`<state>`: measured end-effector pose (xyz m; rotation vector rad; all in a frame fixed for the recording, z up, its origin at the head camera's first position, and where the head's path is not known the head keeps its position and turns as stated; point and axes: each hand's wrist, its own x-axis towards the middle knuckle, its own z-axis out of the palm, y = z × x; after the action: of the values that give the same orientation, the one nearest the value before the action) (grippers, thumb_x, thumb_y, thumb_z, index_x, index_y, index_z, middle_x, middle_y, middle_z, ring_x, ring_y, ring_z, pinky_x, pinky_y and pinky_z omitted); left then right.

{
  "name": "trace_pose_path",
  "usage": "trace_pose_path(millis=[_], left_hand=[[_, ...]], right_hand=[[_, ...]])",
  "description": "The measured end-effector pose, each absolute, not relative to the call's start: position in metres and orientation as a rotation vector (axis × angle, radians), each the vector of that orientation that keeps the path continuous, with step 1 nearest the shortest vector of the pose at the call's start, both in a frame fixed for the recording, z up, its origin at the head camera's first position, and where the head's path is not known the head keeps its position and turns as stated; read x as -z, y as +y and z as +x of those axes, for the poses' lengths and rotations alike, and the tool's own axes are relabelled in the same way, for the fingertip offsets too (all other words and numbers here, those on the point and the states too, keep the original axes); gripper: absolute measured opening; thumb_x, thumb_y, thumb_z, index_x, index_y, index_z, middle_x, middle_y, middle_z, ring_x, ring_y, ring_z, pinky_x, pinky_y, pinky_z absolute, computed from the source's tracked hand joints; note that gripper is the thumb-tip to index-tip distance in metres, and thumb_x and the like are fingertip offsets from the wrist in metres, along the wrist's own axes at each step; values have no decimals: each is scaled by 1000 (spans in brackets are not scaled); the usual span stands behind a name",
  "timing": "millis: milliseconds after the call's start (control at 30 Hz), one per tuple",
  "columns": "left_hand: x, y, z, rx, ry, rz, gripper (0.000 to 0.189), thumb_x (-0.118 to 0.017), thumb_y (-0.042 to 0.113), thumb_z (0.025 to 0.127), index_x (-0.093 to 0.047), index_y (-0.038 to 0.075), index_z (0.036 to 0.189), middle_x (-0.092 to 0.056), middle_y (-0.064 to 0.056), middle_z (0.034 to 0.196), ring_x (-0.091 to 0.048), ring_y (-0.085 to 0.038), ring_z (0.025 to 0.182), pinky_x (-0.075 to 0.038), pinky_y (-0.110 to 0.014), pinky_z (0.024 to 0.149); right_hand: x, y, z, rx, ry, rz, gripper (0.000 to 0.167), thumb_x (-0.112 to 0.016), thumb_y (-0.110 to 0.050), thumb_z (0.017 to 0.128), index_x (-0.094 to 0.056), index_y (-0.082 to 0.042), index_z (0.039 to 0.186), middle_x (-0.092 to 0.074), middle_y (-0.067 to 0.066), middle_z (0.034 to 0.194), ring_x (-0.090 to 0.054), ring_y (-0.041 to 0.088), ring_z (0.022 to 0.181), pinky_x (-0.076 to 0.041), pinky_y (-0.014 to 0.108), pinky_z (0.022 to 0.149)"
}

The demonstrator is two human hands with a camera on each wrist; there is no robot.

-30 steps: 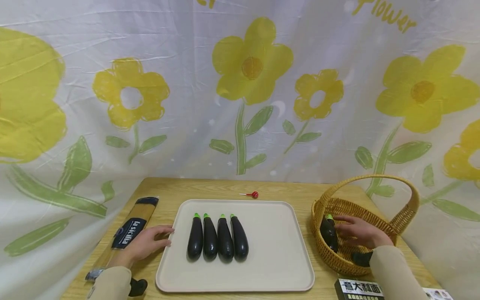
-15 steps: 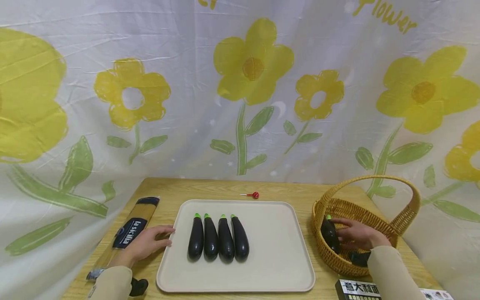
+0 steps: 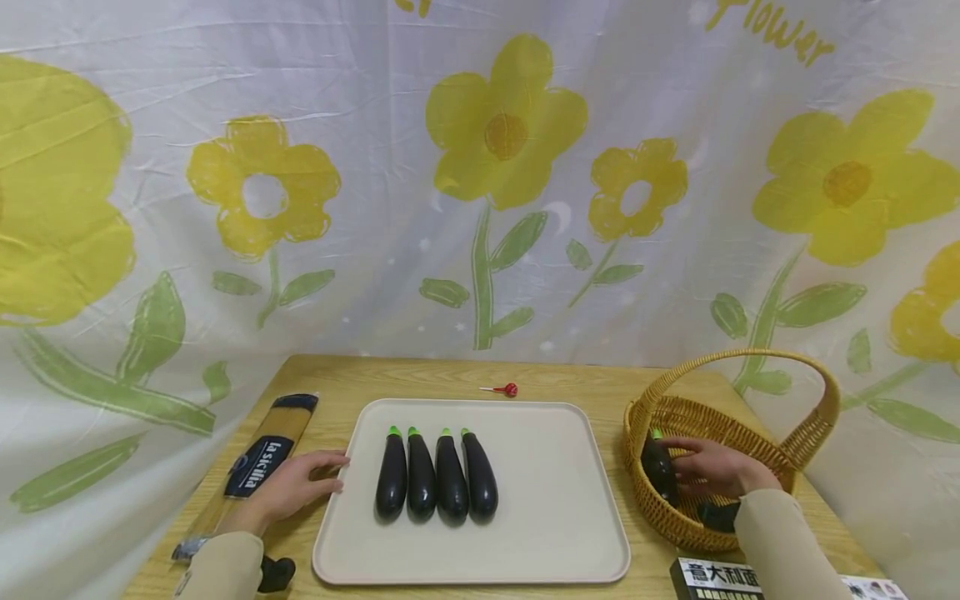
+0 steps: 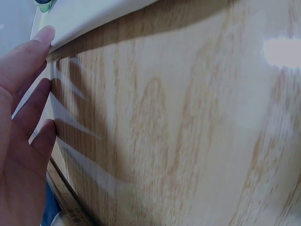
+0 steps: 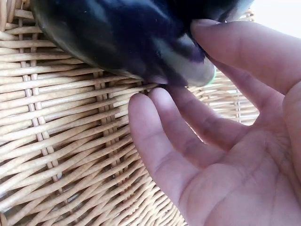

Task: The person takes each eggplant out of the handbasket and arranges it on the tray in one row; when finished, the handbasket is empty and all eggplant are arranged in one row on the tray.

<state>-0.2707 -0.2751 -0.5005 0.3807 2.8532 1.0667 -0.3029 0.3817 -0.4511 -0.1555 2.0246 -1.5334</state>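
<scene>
While four eggplants (image 3: 436, 475) fill the tray (image 3: 555, 517), one eggplant (image 3: 658, 468) stays basketed.

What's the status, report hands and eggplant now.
Left hand flat on the wooden table, fingertips at the beige tray edge. Right hand in the woven wicker basket, fingers around the dark purple eggplant. Nothing blocking.

The table (image 3: 585, 383) is smooth, shiny wood. The tray (image 3: 555, 500) looks like smooth, dull plastic. The basket (image 3: 750, 417) is rough woven cane. The eggplant (image 5: 127, 37) in it has shiny dark skin. The cloth wall (image 3: 375, 167) behind is wrinkled.
</scene>
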Motion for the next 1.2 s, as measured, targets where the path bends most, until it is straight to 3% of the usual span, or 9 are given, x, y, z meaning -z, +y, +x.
trace_pose_path(millis=[467,600,700,833,900,1033,1200], left_hand=[[501,-275,-271,-1073,2843,390,36,-73,21,88,-68,7,120,-57,-19,135,-46,-45,129,-35,-62,106],[501,-275,-270,-1076,2843,396,36,-73,21,88,-68,7,120,-57,-19,135,-45,-45,129,-35,-62,106],[500,-275,-270,-1072,2841,389,36,-73,22,88,-68,7,120,-57,-20,135,-45,-46,129,-35,-63,106],[500,-275,-270,-1067,2840,391,37,-73,23,88,-68,7,121,-57,-20,135,-45,-46,129,-36,-63,105],[501,-275,-270,-1070,2842,392,37,-73,22,88,-68,7,121,-57,-19,135,-45,-45,129,-35,-62,106],[501,-275,-271,-1059,2849,393,37,-73,22,88,-67,7,121,-57,-19,135,-46,-45,129,-35,-62,106],[501,-276,-273,-1040,2847,381,38,-73,23,88,-67,7,123,-57,-19,135,-46,-45,129,-36,-62,105]], right_hand=[[453,378,-305,1521,2144,-116,66,-53,3,92,-20,13,148,-56,26,120,-65,28,97,-58,50,82],[451,378,-303,1483,2262,-58,60,-51,4,93,-26,13,146,-41,42,130,-63,24,94,-59,48,79],[447,380,-300,1391,2399,-29,54,-49,5,92,-33,14,143,-30,46,139,-58,16,79,-57,38,67],[442,384,-297,1276,2491,-14,51,-45,5,91,-37,17,140,-42,42,132,-57,19,75,-54,35,63],[441,387,-296,1250,2484,5,50,-47,2,93,-37,16,140,-41,42,132,-61,25,91,-57,40,71],[440,389,-296,1189,2456,45,51,-54,-6,96,-39,11,141,-34,44,138,-62,30,101,-58,45,75],[437,390,-293,1143,2492,89,50,-59,-10,93,-45,12,136,-56,31,118,-63,28,95,-58,46,72]])
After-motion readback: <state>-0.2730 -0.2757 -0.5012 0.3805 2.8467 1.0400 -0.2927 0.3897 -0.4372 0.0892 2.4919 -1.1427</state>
